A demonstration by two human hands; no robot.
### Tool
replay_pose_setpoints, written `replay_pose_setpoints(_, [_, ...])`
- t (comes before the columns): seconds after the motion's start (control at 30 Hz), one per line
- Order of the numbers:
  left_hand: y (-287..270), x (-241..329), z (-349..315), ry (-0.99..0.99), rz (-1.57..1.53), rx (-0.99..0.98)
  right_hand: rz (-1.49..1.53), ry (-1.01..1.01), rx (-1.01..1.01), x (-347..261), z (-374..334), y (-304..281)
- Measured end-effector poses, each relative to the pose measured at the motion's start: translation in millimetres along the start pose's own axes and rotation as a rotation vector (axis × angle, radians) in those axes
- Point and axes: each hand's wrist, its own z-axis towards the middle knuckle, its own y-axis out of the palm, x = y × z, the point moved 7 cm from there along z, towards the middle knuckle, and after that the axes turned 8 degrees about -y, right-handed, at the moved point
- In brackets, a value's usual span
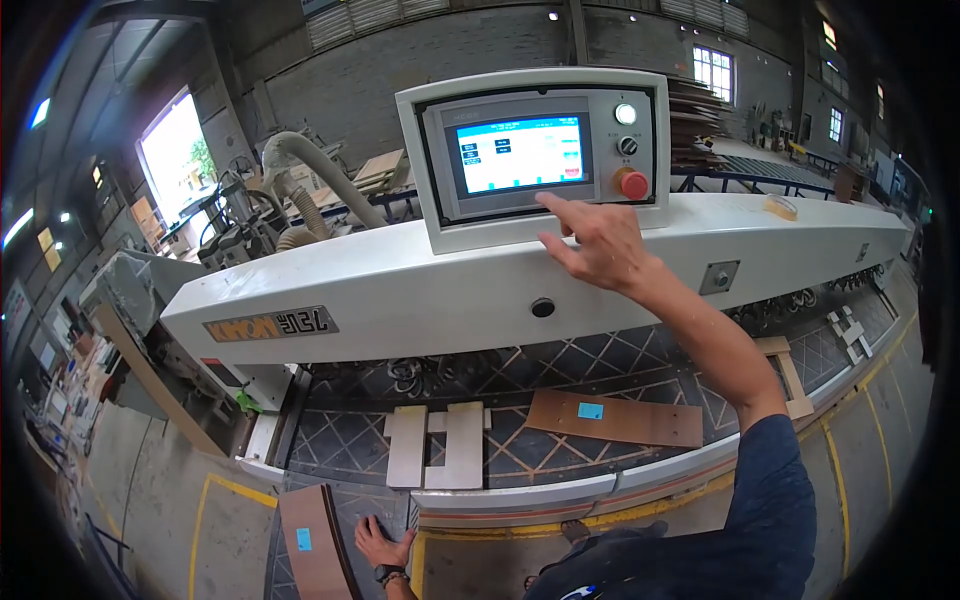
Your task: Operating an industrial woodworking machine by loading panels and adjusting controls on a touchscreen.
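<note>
My right hand (600, 243) is raised in front of the control panel (432, 150) of a long white machine. Its index finger points at the lower edge of the lit touchscreen (520, 155), thumb held apart, nothing in it. Whether the fingertip touches the panel I cannot tell. A red emergency stop button (631, 184) sits to the right of the screen. At the bottom, my left hand (378, 545) lies flat with fingers spread on the dark bed, wearing a watch (388, 573). Beside it, on the left, is a brown board (318, 540) with a blue label.
On the machine's bed lie pale slotted wooden pieces (408, 450) and another brown board (615, 418) with a blue label. The white beam (440, 295) spans the bed. A grey hose (330, 170) rises behind it. A roll of tape (781, 208) rests on top.
</note>
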Motion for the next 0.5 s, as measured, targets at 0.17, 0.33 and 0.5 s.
replay_pose_setpoints(0.17, [-5.6,1.9,0.1,-0.038,-0.008,-0.033,-0.101,0.032,-0.085,-0.3,12.7,9.5])
replay_pose_setpoints(0.33, [-1.9,-2.9,1.3,-0.014,-0.018,-0.007,-0.078,0.009,-0.074,-4.4,12.1,13.6])
replay_pose_setpoints(0.5, [-4.3,0.8,1.1,-0.031,-0.004,-0.018,-0.082,0.008,-0.087,-8.4,13.4,15.7])
